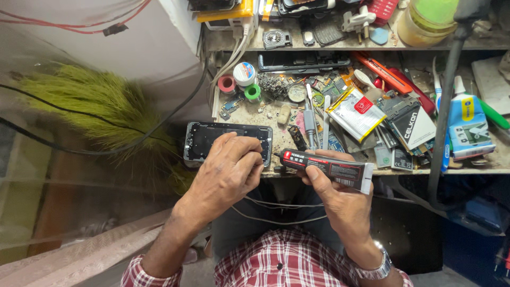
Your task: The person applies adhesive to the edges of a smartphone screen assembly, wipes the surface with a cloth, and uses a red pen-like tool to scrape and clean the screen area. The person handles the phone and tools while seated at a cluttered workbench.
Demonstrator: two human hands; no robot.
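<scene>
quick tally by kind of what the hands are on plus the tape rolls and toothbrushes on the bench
Phone frame, under the left hand: 1
Glue tube, in the right hand: 1
Tape rolls: 3, one red, one white, one green
Toothbrushes: 1 that can be told apart
Total: 6

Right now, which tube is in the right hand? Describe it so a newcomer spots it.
Start at the cluttered workbench and go to its front edge. Beside the open phone frame, the right hand holds a glue tube lying sideways. It is black with a red band, unlike the blue-and-white tube farther right.
</scene>
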